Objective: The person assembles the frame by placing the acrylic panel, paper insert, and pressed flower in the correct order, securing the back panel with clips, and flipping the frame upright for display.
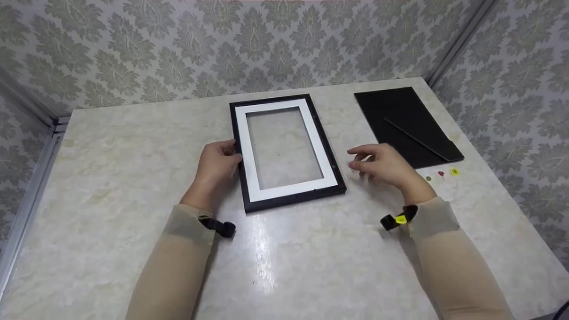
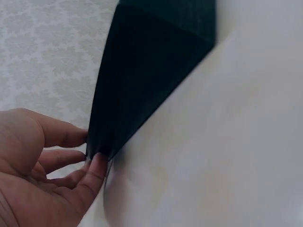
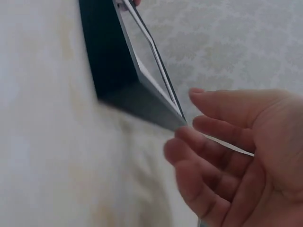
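A black picture frame with a white inner border lies on the table in the head view. The tabletop shows through its middle. My left hand pinches the frame's left side, with the thumb on its near side; the left wrist view shows that thumb and the fingers against the dark side of the frame. My right hand hovers to the right of the frame, apart from it. Its fingers are loosely bent with nothing between them.
Right of the frame lies a black backing board with a slanted stand flap. By its near edge sit a small green piece, a small red piece and a yellow tag. Patterned walls border the table.
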{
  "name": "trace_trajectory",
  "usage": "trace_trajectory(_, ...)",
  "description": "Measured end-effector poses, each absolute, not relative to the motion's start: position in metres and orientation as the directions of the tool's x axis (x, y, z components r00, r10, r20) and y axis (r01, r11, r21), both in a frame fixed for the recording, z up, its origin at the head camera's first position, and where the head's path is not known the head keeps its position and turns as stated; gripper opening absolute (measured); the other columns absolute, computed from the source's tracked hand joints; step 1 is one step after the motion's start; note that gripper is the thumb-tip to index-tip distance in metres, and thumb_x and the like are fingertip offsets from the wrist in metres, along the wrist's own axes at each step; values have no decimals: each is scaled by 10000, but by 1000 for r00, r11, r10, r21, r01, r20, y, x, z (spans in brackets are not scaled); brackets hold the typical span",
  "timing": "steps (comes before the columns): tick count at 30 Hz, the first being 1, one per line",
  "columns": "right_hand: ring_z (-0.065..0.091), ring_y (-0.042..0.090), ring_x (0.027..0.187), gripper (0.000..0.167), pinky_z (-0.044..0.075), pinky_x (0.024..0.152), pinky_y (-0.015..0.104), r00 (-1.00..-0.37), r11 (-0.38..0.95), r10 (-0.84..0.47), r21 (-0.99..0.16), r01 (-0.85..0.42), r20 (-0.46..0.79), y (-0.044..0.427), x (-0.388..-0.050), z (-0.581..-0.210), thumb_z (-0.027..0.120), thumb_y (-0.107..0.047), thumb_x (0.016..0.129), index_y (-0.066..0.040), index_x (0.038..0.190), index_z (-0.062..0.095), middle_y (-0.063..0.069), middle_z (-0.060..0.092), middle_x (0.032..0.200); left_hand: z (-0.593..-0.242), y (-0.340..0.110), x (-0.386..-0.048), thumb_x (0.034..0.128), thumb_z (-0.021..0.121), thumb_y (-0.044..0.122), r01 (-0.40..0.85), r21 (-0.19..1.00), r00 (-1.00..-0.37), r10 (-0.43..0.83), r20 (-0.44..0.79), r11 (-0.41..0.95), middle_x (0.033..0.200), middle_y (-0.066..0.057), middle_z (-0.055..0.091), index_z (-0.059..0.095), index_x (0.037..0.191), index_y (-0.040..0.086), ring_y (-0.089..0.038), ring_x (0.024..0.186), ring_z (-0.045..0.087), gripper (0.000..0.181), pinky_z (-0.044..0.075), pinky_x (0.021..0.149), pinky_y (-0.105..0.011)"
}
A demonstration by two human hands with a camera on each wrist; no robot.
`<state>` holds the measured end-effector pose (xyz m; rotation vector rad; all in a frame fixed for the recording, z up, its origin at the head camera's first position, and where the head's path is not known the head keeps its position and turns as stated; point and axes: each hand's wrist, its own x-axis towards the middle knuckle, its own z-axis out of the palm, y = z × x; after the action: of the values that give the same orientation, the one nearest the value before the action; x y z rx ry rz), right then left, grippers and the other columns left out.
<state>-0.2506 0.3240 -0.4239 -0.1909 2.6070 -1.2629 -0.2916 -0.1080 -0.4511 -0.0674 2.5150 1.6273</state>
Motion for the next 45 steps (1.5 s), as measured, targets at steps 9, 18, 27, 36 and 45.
trace_trajectory(9, 695, 69, 771, 432, 598, 625, 253, -994, 668, 86, -737, 106, -65, 416, -228, -408, 751, -295, 1108, -19, 1440, 748, -170, 773, 908, -455, -109, -292, 1015, 702, 110, -126, 920, -990, 17, -143, 371, 1508, -227, 732, 635, 1551, -49, -327, 1437, 681, 563, 536, 1239, -424)
trace_trajectory(18, 670, -3, 786, 80, 572, 663, 190, -945, 554, 320, -798, 239, -61, 486, -203, -404, 736, -352, 1100, -362, 1161, 787, -351, 708, 915, -455, -112, -292, 1018, 695, 99, -104, 917, -992, 31, -125, 386, 1529, -243, 716, 600, 1577, -63, -340, 1432, 685, 590, 534, 1244, -433)
trace_trajectory(27, 630, 4, 872, 554, 561, 727, 218, -880, 695, 445, -557, 455, -163, 528, -196, -410, 638, -415, 1140, -30, 1536, 684, 33, 754, 1256, -457, -111, -293, 1031, 712, 133, -105, 909, -992, 21, -124, 403, 1528, -234, 717, 622, 1568, -42, -334, 1429, 679, 572, 536, 1228, -431)
trace_trajectory(36, 662, 513, 1218, 508, 589, 879, 483, -903, 797, 374, -425, 430, -211, 534, -208, -428, 642, -329, 1139, 74, 1441, 703, 377, 653, 1476, -457, -112, -293, 1036, 723, 132, -126, 908, -990, 10, -142, 401, 1520, -224, 726, 623, 1572, -32, -324, 1413, 684, 569, 539, 1218, -420)
trace_trajectory(45, 681, 473, 1104, 410, 503, 733, 314, -916, 816, 367, -417, 401, -162, 533, -210, -434, 683, -273, 1124, 89, 1299, 765, 360, 724, 1339, -457, -111, -292, 1034, 722, 132, -117, 913, -991, 13, -133, 390, 1503, -223, 734, 631, 1566, -26, -315, 1382, 690, 563, 552, 1190, -400)
